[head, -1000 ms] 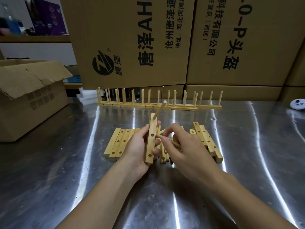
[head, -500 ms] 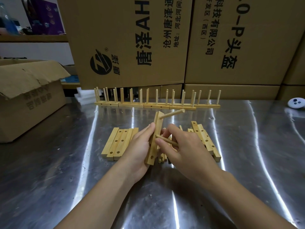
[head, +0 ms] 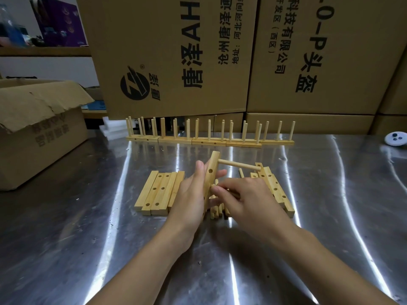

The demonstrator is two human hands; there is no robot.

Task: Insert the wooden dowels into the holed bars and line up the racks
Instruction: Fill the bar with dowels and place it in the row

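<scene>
As left hand [head: 189, 199] grips bar [head: 211, 170] — dowel [head: 239, 165] sits inserted

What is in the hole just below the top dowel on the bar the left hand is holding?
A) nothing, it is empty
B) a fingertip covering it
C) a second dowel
A: on the bar gripped by the left hand, the hole under the top dowel shows dark and empty; the right hand pinches a second dowel lower down.
</scene>
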